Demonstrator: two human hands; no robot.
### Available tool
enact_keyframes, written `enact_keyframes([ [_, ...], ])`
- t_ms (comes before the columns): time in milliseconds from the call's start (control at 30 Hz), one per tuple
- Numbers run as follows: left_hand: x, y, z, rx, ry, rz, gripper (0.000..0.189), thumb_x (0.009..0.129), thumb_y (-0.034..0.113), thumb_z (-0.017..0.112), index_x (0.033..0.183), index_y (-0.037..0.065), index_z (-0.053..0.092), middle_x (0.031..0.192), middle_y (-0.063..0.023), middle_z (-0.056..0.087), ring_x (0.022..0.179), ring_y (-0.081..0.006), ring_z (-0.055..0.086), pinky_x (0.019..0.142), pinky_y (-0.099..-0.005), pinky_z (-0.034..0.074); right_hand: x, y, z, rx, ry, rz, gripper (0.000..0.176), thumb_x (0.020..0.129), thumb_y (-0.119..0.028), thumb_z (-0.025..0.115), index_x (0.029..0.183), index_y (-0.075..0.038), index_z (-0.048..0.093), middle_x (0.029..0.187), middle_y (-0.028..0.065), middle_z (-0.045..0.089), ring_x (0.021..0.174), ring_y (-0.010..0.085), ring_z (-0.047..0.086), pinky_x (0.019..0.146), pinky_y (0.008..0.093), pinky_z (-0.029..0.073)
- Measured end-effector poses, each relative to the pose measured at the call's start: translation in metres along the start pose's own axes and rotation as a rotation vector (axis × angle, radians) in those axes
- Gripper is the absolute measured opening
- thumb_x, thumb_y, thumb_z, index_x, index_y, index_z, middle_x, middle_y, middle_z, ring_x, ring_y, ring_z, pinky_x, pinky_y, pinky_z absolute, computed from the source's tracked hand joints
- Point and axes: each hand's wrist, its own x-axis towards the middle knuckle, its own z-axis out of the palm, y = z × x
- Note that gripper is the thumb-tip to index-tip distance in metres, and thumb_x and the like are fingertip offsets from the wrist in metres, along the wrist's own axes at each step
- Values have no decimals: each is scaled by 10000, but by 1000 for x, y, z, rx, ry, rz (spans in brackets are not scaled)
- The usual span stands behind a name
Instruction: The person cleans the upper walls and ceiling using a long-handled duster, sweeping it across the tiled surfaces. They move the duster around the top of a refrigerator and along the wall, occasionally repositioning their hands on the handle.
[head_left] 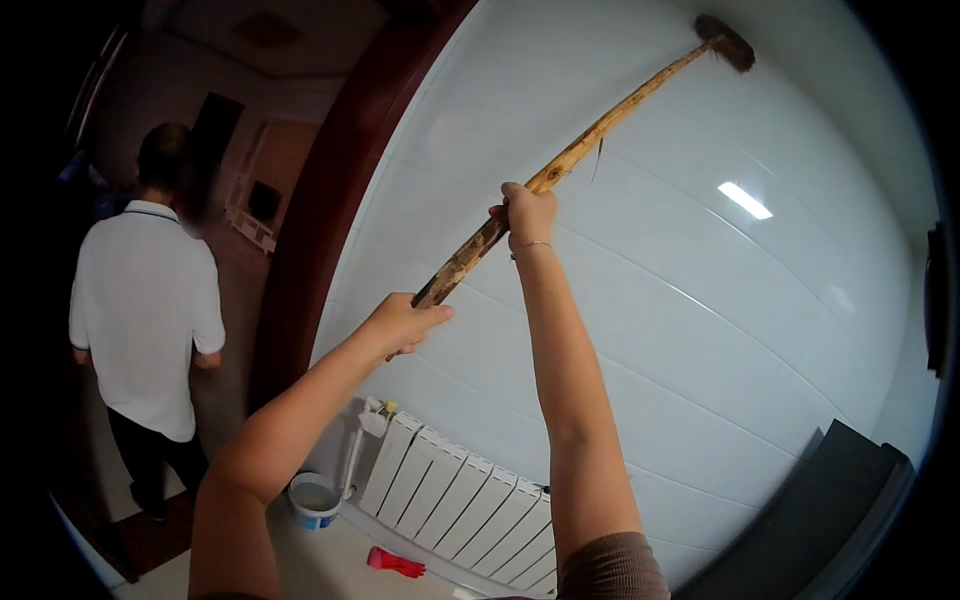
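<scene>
Both hands are wrapped round the rough wooden handle of a long brush [600, 128]. My left hand [405, 325] grips its lower end, thumb along the wood. Farther up, my right hand [529, 214] is closed round the handle, with a thin bracelet at the wrist. The handle slants up to the right. Its dark brush head [728, 44] is high against the white panelled wall [640, 290], close to the ceiling. A thin splinter hangs from the handle above my right hand.
A white radiator [460, 490] runs along the wall's foot. Beside it stand a bucket of liquid [314, 500] and a red rubber glove [395, 562] on the floor. A person in a white shirt [150, 310] stands by the dark red door frame [335, 190]. Dark furniture [810, 520] is lower right.
</scene>
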Motion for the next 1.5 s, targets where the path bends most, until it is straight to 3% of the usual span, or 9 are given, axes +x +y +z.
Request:
enact_keyframes([
  [333,-19,5,29,-23,142,-5,359,806,392,656,714,105,461,514,47,370,395,-56,336,345,-246,249,7,-1,-2,53,-141,27,169,708,-28,595,771,64,468,643,117,526,434,229,568,399,334,467],
  [500,-32,12,45,-24,184,-85,326,847,346,622,758,104,423,539,44,349,429,-50,311,349,-217,234,23,14,5,88,-181,19,160,708,-27,594,745,75,476,604,103,511,435,237,568,404,339,460],
  [567,-29,9,49,-19,231,-77,388,822,421,627,687,125,415,496,43,345,400,-61,340,340,-248,210,41,35,16,32,-144,-141,148,709,-24,593,726,67,479,590,99,507,432,237,564,405,340,462],
  [767,-34,10,64,-68,243,-76,409,837,435,605,716,103,399,524,27,357,417,-61,357,333,-225,257,39,26,9,33,-322,-133,177,718,-43,639,735,104,542,624,112,546,466,228,565,423,345,471],
  [833,-37,10,66,-89,240,-74,413,836,437,605,721,99,397,531,23,364,422,-60,361,333,-221,266,33,17,8,-19,-336,-22,287,651,-41,624,901,98,624,831,167,667,728,254,637,662,351,494],
  [967,-35,17,75,-127,263,-126,407,836,436,608,726,112,387,549,21,377,427,-60,364,334,-223,260,19,3,1,53,-381,67,277,661,-37,634,899,104,617,830,177,663,751,261,637,690,350,497],
  [1133,-52,-1,85,-201,269,-164,405,838,440,605,730,112,394,536,28,368,419,-66,356,333,-234,248,9,22,2,16,-383,-93,303,675,-46,643,918,116,565,865,222,641,805,322,628,741,360,488],
  [1400,-114,-22,110,-157,330,-249,538,840,427,609,468,149,337,418,-9,351,346,-106,310,322,-285,219,-65,5,-19,-102,-373,-76,414,703,-72,656,1005,114,443,959,286,593,930,380,592,838,373,451],
  [1500,-142,-27,121,-89,288,-367,501,873,377,587,474,135,405,435,-21,409,364,-124,357,346,-290,248,-103,1,-37,-100,-349,-19,417,714,-66,649,1037,93,438,957,289,593,928,412,584,837,392,450],
])
